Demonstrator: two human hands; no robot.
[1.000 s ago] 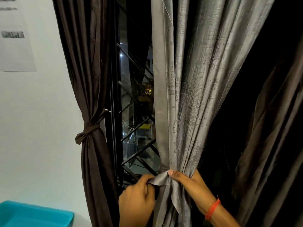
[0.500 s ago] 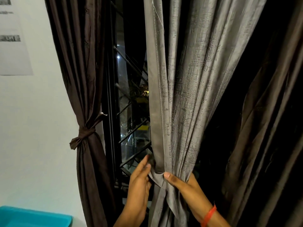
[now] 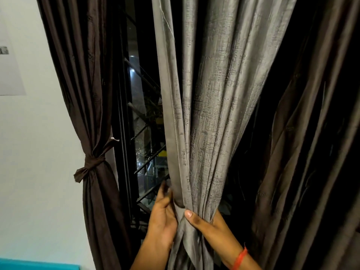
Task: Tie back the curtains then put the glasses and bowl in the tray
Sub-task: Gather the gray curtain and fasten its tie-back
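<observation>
Head view: my right hand [image 3: 202,224] pinches the gray curtain [image 3: 210,114]; my left hand [image 3: 163,217] rests flat on it. I should pull the knot snug.

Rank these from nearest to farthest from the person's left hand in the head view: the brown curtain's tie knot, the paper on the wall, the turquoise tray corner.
From the left hand:
1. Tie knot, up-left on the brown curtain.
2. Turquoise tray, bottom-left corner.
3. Paper, upper-left wall.
</observation>
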